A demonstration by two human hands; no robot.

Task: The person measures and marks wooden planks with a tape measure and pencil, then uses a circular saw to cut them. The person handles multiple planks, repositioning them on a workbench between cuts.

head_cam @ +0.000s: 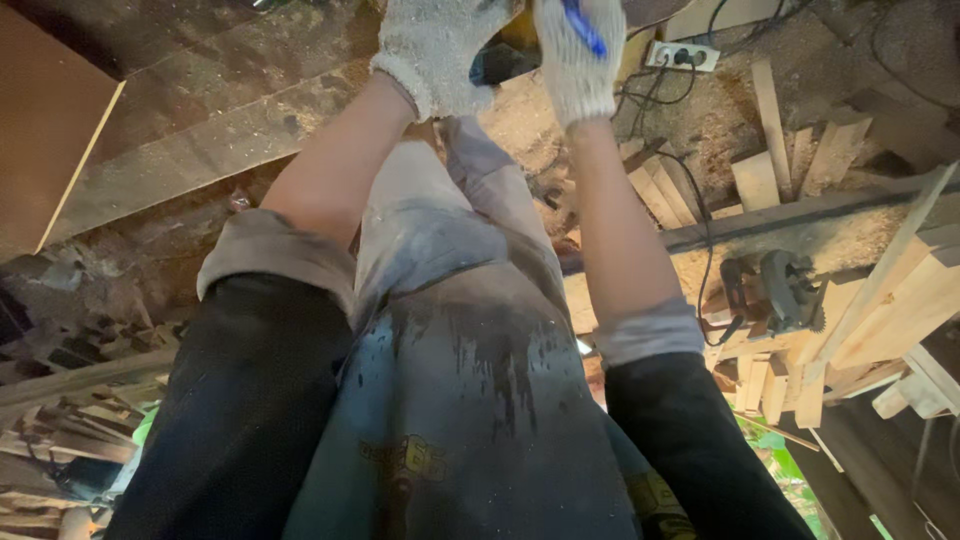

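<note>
Both my hands wear white knitted work gloves and reach forward at the top edge of the head view. My right hand (pixel 580 55) is closed around a blue pen (pixel 585 30), whose tip is cut off by the frame. My left hand (pixel 435 45) lies curled beside it, over a dark and yellow object that is mostly hidden; what it grips cannot be made out. My bare forearms come out of rolled grey cuffs and dark sleeves. Below them is my stained grey apron (pixel 470 400).
A circular saw (pixel 775 290) lies on wood offcuts (pixel 850 320) at the right, its black cable running up to a white power strip (pixel 682 55). Sawdust covers the floor. Long planks (pixel 200 150) lie at the upper left, a board (pixel 45 140) at the far left.
</note>
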